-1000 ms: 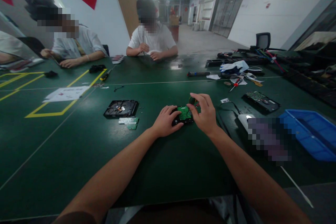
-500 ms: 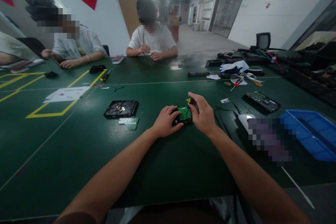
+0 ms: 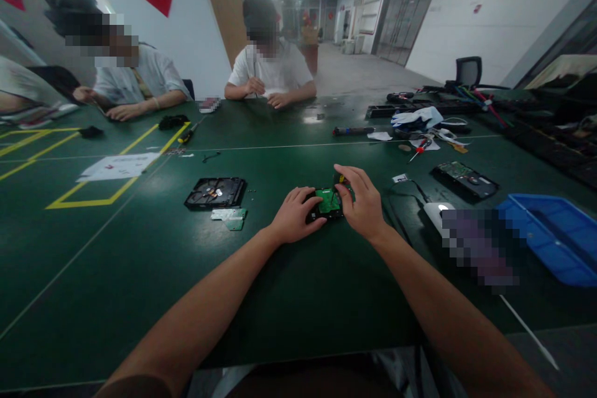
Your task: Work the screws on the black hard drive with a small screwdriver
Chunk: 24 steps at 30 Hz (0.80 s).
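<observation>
A small black hard drive [image 3: 326, 204] with a green circuit board facing up lies on the green table [image 3: 298, 298] in front of me. My left hand [image 3: 293, 214] rests on the drive's left end, fingers curled over it and holding it down. My right hand [image 3: 361, 202] is closed around a small screwdriver [image 3: 342, 179] with a black and yellow handle, held over the drive's right side. The tip is hidden by my fingers.
An opened black drive [image 3: 215, 192] and a loose green board [image 3: 229, 217] lie to the left. Another drive [image 3: 464, 179] and a blue tray [image 3: 550, 236] sit to the right, with tools and gloves [image 3: 417, 118] behind. Two people sit at the far side.
My right hand has sunk slightly and turned around the screwdriver, whose handle now shows less above the fingers. My left hand has stayed on the drive.
</observation>
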{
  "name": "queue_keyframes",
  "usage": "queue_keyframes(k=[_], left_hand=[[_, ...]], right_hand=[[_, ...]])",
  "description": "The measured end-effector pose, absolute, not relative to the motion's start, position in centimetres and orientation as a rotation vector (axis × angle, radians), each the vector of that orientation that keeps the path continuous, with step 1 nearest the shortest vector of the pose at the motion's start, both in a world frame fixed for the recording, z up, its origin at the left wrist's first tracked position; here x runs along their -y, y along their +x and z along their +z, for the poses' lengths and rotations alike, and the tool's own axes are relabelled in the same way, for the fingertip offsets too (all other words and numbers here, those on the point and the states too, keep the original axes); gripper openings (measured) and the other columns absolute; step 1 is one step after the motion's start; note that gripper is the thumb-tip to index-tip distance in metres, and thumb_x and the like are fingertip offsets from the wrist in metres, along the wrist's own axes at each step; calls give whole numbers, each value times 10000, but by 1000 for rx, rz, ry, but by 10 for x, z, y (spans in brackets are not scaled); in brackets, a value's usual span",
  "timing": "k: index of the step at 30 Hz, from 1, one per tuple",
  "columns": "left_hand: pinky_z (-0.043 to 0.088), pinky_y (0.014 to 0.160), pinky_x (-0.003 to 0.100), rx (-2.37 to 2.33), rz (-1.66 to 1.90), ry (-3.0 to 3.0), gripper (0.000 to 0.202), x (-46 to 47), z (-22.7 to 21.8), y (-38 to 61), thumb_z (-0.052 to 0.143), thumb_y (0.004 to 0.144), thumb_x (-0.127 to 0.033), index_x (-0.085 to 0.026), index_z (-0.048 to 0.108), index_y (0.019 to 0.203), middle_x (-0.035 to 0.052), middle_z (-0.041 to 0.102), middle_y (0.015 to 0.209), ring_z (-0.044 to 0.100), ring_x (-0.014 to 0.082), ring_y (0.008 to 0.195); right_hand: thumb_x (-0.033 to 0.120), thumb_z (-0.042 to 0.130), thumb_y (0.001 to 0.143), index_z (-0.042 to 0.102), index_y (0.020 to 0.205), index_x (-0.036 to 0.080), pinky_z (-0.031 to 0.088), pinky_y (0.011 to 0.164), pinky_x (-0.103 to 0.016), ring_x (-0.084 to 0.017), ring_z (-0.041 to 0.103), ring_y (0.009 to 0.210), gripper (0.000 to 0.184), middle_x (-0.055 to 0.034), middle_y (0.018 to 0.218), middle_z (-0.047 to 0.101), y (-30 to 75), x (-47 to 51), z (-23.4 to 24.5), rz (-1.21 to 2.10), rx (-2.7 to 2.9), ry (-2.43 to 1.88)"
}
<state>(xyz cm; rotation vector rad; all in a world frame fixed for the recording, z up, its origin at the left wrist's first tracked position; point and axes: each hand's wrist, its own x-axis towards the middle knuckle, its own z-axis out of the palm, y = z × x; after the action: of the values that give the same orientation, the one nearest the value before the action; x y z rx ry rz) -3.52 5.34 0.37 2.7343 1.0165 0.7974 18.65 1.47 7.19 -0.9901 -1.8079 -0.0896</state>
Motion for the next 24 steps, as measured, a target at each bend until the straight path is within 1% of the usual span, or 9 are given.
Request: queue_keyframes(k=[2, 8, 11, 16, 18, 22, 24], left_hand=[[358, 1242, 635, -1015, 794, 2734, 563, -53, 4, -35, 705, 942, -529, -232, 617, 1412, 159, 530, 1529, 486, 387, 1433], [349, 1242, 644, -1025, 781, 2743, 573, -54, 3, -36, 694, 948, -535, -233, 607, 1427, 157, 527, 1534, 478, 390, 1438], [357, 1242, 631, -1023, 786, 2747, 572, -54, 2, -35, 695, 947, -535, -225, 613, 1420, 160, 532, 1524, 479, 387, 1436], [360, 1245, 618, -1035, 782, 2772, 571, -54, 3, -35, 684, 955, -541, -212, 614, 1417, 164, 533, 1519, 485, 379, 1427], [365, 1240, 623, -1034, 780, 2771, 564, -54, 4, -36, 683, 956, -539, -220, 613, 1416, 159, 533, 1520, 485, 379, 1425], [368, 1237, 630, -1032, 780, 2765, 563, -54, 4, -35, 686, 954, -543, -225, 614, 1413, 155, 532, 1522, 482, 381, 1431], [370, 1238, 625, -1027, 782, 2763, 568, -54, 4, -35, 692, 948, -546, -222, 618, 1409, 156, 534, 1520, 487, 379, 1427]], right_hand=[[177, 522, 1041, 540, 1488, 361, 566, 1051, -521, -267, 642, 1202, 484, -75, 1300, 649, 187, -15, 71, -85, 1816, -991], [240, 613, 1016, 569, 1444, 336, 622, 918, -476, -268, 642, 1109, 441, -94, 1229, 601, 188, -15, 69, -109, 1762, -1053], [258, 645, 1004, 565, 1438, 324, 619, 919, -479, -268, 638, 1096, 447, -95, 1217, 600, 188, -15, 68, -121, 1762, -1048], [268, 626, 1015, 612, 1403, 349, 628, 893, -455, -257, 641, 1077, 396, -88, 1205, 583, 187, -14, 68, -108, 1752, -1053], [250, 594, 1025, 612, 1407, 348, 625, 914, -462, -257, 648, 1088, 394, -87, 1215, 596, 187, -14, 69, -100, 1759, -1046], [194, 492, 1051, 554, 1462, 342, 571, 1055, -531, -272, 642, 1217, 441, -85, 1303, 645, 187, -15, 72, -102, 1805, -1005], [186, 484, 1051, 528, 1482, 338, 539, 1106, -553, -277, 621, 1280, 459, -85, 1359, 642, 187, -15, 73, -98, 1823, -983]])
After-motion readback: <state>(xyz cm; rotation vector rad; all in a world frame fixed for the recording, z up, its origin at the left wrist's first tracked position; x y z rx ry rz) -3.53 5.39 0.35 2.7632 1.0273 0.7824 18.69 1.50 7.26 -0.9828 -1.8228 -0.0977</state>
